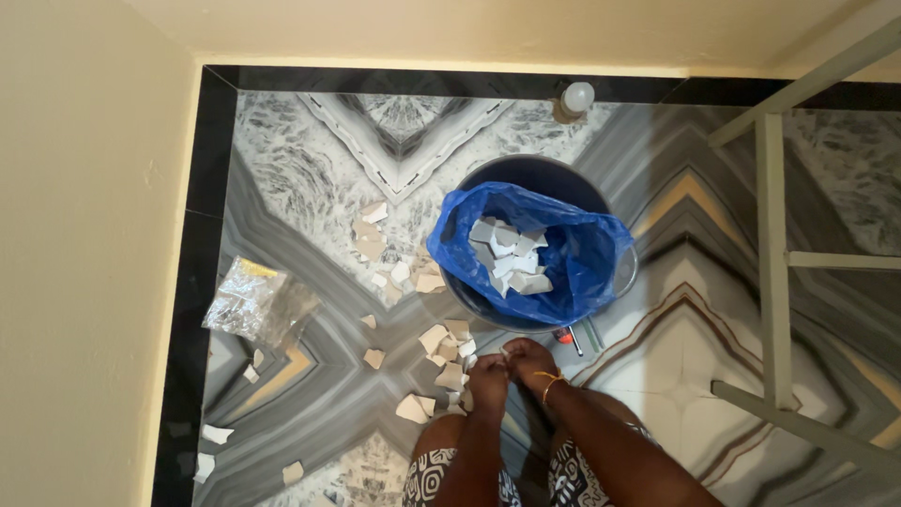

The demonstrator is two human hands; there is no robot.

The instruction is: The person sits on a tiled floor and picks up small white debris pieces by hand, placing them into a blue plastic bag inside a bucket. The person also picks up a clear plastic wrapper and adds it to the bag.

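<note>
- We see a marble-patterned floor (310,188) with a black border (211,141) running along cream walls (84,235) at the left and top, so the corner closes us in on those two sides.
- A pale metal frame (771,253) stands at the right; open floor lies between it and the bucket (526,178).
- Our left hand (488,377) and right hand (527,361) meet low in the middle, fingers curled and touching each other; whether they pinch a shard between them we cannot tell.
- A yellow band (551,380) circles the right wrist.
- Broken shards (449,352) lie scattered just left of the hands, some touching the left hand's edge, more toward the corner.
- The bucket, lined with a blue bag (572,258) holding shards, sits just beyond the hands.
- A clear plastic bag (253,302) lies near the left wall; a bottle (572,99) stands by the top border.
</note>
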